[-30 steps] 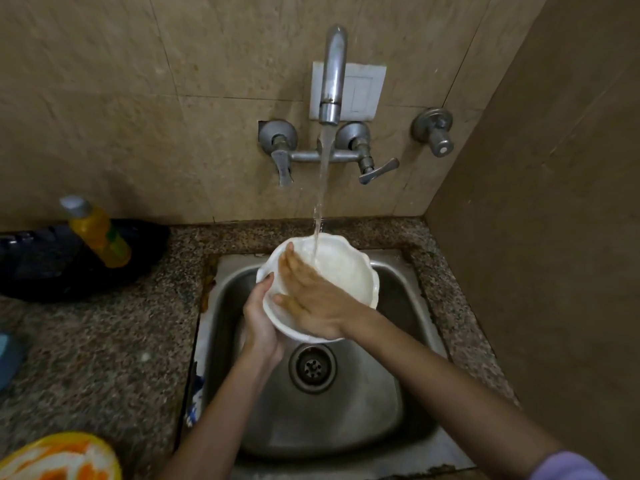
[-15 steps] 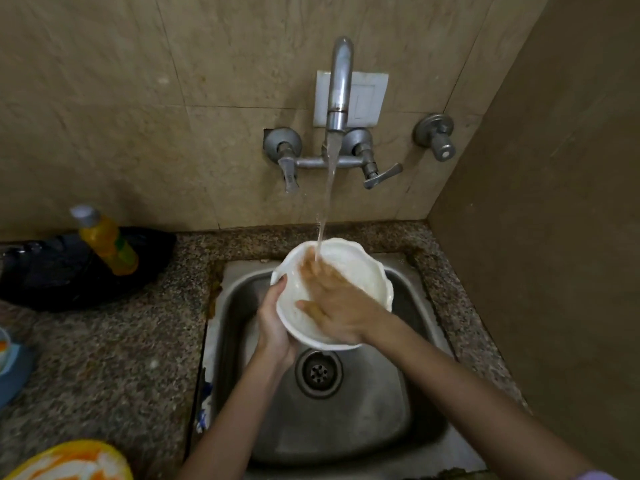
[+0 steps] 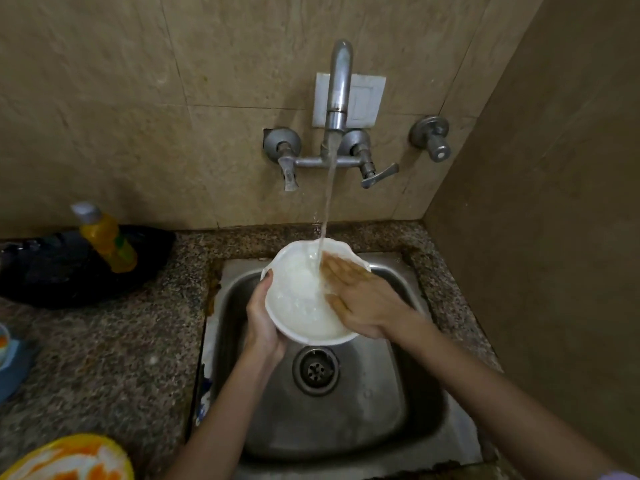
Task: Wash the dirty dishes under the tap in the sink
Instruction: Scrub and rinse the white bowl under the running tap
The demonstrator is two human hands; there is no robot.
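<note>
Holding the white bowl [image 3: 304, 299] under the water, the left hand [image 3: 261, 323] grips its rim so the flat right hand [image 3: 360, 299] can rub inside.

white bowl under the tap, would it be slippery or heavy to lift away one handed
Probably slippery: the white bowl is wet under the stream. Likely rigid, since its rim holds shape in the grip of the left hand. Pooled cloudy water may add weight and slosh.
</note>
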